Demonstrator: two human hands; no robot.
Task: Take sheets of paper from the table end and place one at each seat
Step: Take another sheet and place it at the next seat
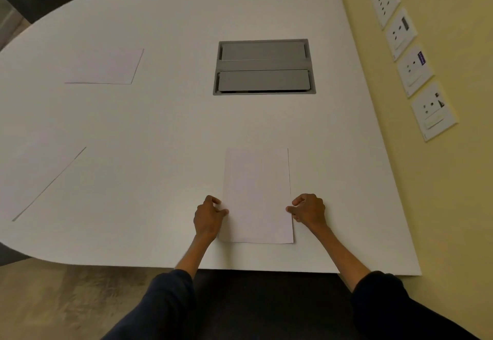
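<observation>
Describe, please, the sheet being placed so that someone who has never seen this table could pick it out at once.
On the white table, find the grey hatch set into it. Straight toward the near edge from it lies the sheet, in portrait. Unlike the far-left sheet and the near-left sheet, it is held at its sides by the left hand and right hand.

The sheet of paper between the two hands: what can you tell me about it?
The sheet of paper is plain white, blank as far as shows, rectangular and thin. It lies flat on the white table, long side pointing away from the person, near the table's front edge. The left hand pinches its left edge and the right hand its right edge. Nothing else touches it.
</observation>
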